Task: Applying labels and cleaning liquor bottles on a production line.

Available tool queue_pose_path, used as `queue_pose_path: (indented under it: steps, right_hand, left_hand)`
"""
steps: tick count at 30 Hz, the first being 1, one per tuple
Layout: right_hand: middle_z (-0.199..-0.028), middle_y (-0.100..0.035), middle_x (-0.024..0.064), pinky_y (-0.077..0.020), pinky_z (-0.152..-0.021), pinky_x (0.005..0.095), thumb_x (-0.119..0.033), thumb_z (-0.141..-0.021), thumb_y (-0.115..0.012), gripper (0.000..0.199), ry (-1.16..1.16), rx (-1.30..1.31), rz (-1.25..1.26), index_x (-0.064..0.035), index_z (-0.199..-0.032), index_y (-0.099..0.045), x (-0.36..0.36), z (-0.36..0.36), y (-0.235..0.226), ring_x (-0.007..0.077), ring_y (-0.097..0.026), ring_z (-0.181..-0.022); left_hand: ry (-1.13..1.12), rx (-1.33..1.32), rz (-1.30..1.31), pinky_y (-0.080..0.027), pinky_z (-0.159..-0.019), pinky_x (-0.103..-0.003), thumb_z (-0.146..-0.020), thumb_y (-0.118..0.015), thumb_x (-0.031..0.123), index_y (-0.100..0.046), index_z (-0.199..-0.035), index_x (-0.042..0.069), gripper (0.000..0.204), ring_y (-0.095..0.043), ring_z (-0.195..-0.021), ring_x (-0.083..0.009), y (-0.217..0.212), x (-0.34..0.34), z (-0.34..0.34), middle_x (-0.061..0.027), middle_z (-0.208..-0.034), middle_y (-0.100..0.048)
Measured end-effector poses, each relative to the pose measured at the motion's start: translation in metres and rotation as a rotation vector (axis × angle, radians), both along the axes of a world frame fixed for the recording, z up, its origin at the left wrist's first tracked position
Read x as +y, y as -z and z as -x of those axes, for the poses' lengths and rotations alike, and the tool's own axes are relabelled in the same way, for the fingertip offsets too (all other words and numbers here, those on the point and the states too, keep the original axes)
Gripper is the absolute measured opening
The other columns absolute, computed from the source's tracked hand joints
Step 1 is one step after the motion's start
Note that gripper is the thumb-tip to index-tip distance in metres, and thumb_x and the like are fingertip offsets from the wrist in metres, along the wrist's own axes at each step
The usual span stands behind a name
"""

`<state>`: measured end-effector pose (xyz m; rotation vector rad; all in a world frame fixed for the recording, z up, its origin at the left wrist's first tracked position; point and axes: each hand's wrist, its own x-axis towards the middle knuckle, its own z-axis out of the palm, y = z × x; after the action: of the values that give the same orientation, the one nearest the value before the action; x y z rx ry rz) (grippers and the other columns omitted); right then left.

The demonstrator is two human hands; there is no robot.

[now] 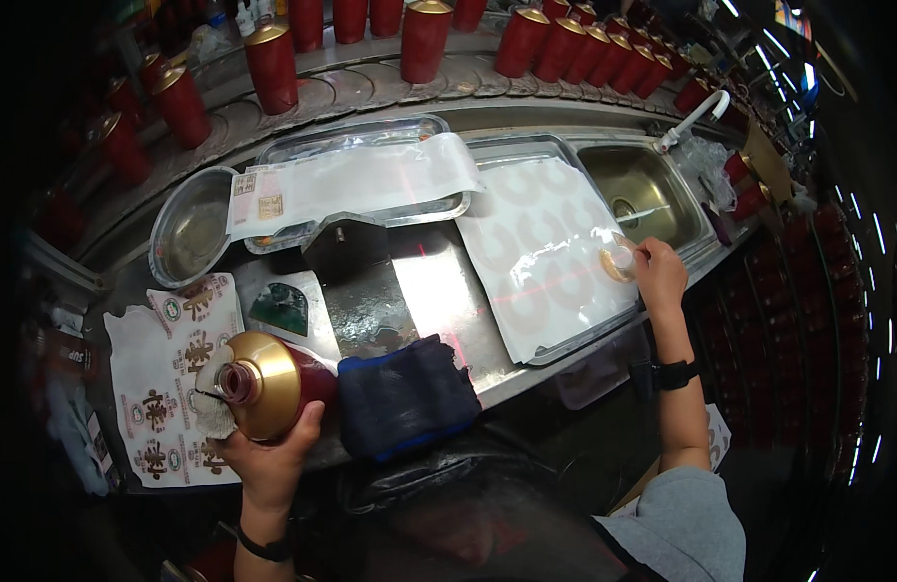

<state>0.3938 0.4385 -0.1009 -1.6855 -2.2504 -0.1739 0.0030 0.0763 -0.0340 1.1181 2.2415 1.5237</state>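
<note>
My left hand (274,461) is closed around a dark red bottle (274,388) with a gold shoulder, tilted so that its open mouth faces me. A pale rough pad or cloth (213,398) shows beside the bottle's neck, next to my fingers. At the right, my right hand (659,276) pinches at the edge of a small curved gold-tinted decal (618,263). It lies over a white sheet (545,242) printed with several grey crescent shapes. That sheet rests in a shallow metal tray (570,339). My fingertips partly hide the decal.
A folded dark blue cloth (408,393) lies near the front edge. Printed decal sheets (167,339) lie at left, beside a dark green scraper (280,307). Behind are a metal bowl (190,228), a paper-covered tray (352,184), a sink (642,194) and red bottles (426,44) on a conveyor.
</note>
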Motion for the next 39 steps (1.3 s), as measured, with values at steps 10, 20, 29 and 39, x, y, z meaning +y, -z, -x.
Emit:
queue_pose_path:
  steps: [10, 20, 29, 39]
  right_hand:
    - [-0.072, -0.069, 0.0050, -0.0492, -0.062, 0.0263, -0.008, -0.085, -0.072, 0.011, -0.310, 0.647, 0.449, 0.0015, -0.090, -0.070, 0.085, 0.083, -0.017, 0.0107, -0.065, -0.068]
    - [-0.072, -0.069, 0.0092, -0.0498, -0.064, 0.0353, -0.021, -0.068, -0.084, 0.024, -0.107, 0.225, 0.449, -0.0042, -0.075, -0.069, 0.196, 0.169, 0.117, 0.0201, -0.064, -0.067]
    - [-0.072, -0.067, 0.0044, -0.0485, -0.060, 0.0295, -0.015, -0.088, -0.070, 0.015, -0.299, 0.518, 0.556, -0.0002, -0.090, -0.067, 0.139, 0.142, 0.069, 0.0137, -0.062, -0.064]
    - [-0.083, -0.068, 0.0033, -0.0418, -0.045, 0.0174, -0.009, -0.091, -0.069, 0.034, -0.498, 1.074, 1.152, 0.0028, -0.121, -0.060, -0.082, 0.167, -0.071, 0.0025, -0.053, -0.055]
  left_hand:
    - [0.035, 0.007, 0.021, -0.054, -0.089, -0.032, -0.070, -0.090, 0.011, -0.053, -0.129, -0.002, 0.070, -0.065, -0.100, -0.0192, -0.004, 0.003, -0.001, -0.0110, -0.119, -0.062]
    - [0.042, 0.081, 0.153, -0.050, -0.098, -0.038, -0.065, -0.094, 0.025, -0.051, -0.131, 0.000, 0.082, -0.059, -0.112, -0.0281, -0.006, 0.002, 0.006, -0.0165, -0.128, -0.053]
    - [0.272, 0.163, -0.064, -0.044, -0.108, -0.040, -0.063, -0.093, 0.019, -0.041, -0.141, 0.004, 0.095, -0.051, -0.128, -0.0333, -0.017, 0.007, 0.027, -0.0178, -0.142, -0.045]
    - [0.158, 0.193, -0.030, -0.048, -0.102, -0.039, -0.066, -0.091, 0.017, -0.042, -0.141, 0.005, 0.090, -0.055, -0.122, -0.0293, -0.006, 0.005, 0.016, -0.0145, -0.134, -0.050]
